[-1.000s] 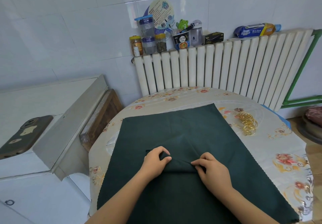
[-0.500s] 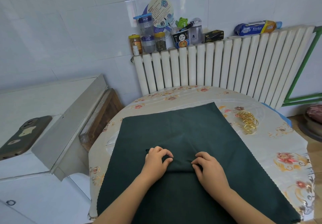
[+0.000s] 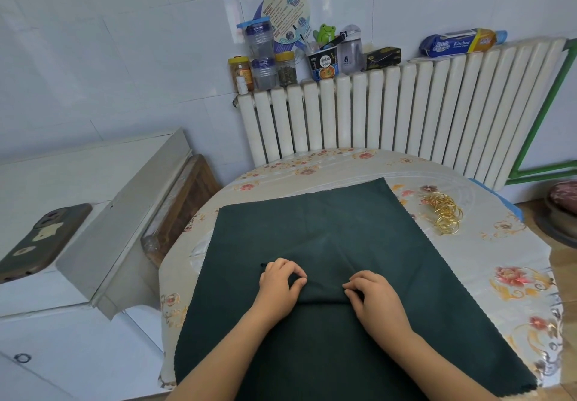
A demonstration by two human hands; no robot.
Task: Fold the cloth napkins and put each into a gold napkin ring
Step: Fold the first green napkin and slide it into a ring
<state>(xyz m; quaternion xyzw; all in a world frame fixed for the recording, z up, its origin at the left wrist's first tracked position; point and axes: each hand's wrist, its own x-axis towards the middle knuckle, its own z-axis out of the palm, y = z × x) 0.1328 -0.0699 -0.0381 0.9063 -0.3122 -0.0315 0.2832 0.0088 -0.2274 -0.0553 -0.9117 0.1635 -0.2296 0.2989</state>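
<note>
A dark green cloth napkin (image 3: 312, 222) lies spread flat over the round table (image 3: 487, 263). Near its middle a small ridge of cloth is gathered up between my hands. My left hand (image 3: 281, 285) pinches the left end of that ridge with thumb and fingers. My right hand (image 3: 374, 300) pinches the right end, fingers curled onto the fold. A heap of gold napkin rings (image 3: 445, 213) lies on the tablecloth beyond the napkin's right far corner, away from both hands.
A white radiator (image 3: 406, 113) stands behind the table with jars, cups and a wipes pack on top. A white cabinet (image 3: 78, 182) with a phone (image 3: 37, 241) on it is at the left. A floral tablecloth covers the table.
Both hands have slid a little nearer to me along the napkin, keeping their pinch on the gathered ridge. The rings have not moved.
</note>
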